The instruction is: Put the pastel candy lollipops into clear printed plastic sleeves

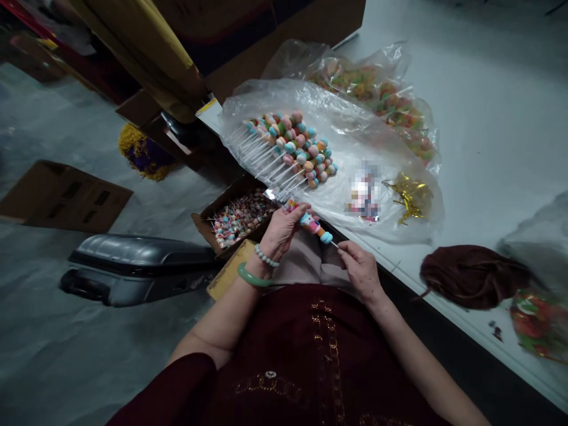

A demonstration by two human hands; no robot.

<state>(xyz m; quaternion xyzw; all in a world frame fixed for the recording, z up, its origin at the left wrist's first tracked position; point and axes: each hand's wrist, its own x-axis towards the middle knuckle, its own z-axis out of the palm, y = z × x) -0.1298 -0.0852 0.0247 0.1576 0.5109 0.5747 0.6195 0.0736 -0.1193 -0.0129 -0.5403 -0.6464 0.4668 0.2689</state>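
Observation:
Above my lap I hold a candy skewer (326,238) of pastel sweets on a white stick, partly inside a printed clear wrapper (290,205). My left hand (286,228) is closed round the wrapper and the upper sweets. Pinched in the fingers of my right hand (359,267) is the bare end of the stick. On the table beyond lies a heap of unwrapped candy skewers (295,145), sticks toward me, on a clear plastic sheet (350,136). Right of them are a stack of printed wrappers (364,192), blurred out in part, and a bunch of gold twist ties (410,198).
An open cardboard box (208,222) of wrapped sweets stands left of my knees, near a grey suitcase (142,260). Bags of colourful sweets (386,97) lie at the back of the white table (488,118). A dark red cloth (473,276) lies at the right.

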